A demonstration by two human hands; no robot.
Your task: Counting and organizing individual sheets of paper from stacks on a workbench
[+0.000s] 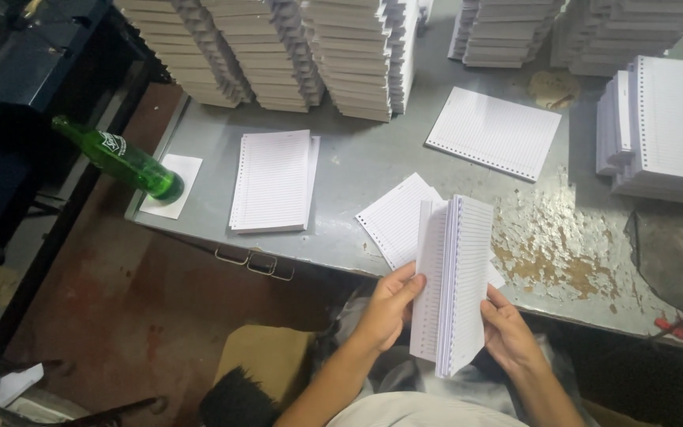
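We hold a sheaf of punched ruled pages (454, 285) upright between both hands, above the counter (357, 158) edge. Left hand (389, 304) fingers clamp its left side, right hand (506, 332) fingers its lower right edge. We judge it light, floppy, slippery; best gripped along the edges.

1. The tall paper stacks (278, 47) at the table's far side are cut off by the top edge.
2. The right hand (507, 332) is partly hidden behind the ruled-sheet bundle (456, 285).
3. The bottle's (120, 158) label is too blurred to read.
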